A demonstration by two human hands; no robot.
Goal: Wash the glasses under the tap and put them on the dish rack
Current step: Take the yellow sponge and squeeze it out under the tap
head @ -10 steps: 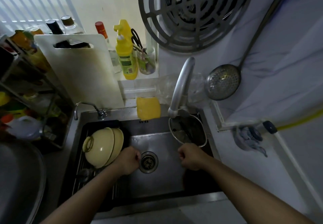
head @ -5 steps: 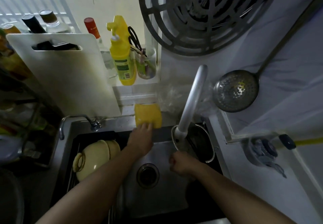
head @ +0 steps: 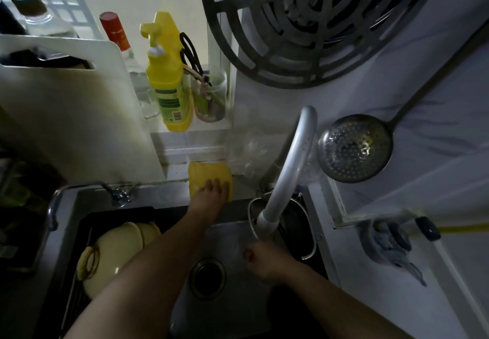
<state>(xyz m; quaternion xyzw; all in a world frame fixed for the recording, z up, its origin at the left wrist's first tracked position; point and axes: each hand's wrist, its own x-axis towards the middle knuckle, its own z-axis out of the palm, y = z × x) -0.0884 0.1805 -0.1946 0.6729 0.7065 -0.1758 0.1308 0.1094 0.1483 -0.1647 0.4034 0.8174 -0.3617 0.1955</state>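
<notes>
Our left hand [head: 211,193] lays spread fingers on the soft yellow sponge [head: 209,179]; we should pinch it fully. Our right hand [head: 264,262], curled below the curved steel tap [head: 288,169], may hold a glass; we cannot tell.

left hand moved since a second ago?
Yes. The left hand went from beside the drain up to the back ledge, fingers now resting on the yellow sponge.

Two hands [head: 209,195] [head: 267,262], one sponge [head: 209,177], two taps [head: 288,164] [head: 113,193], one skimmer [head: 356,148], two cream bowls [head: 119,248] [head: 150,230], one soap bottle [head: 166,79].
</notes>
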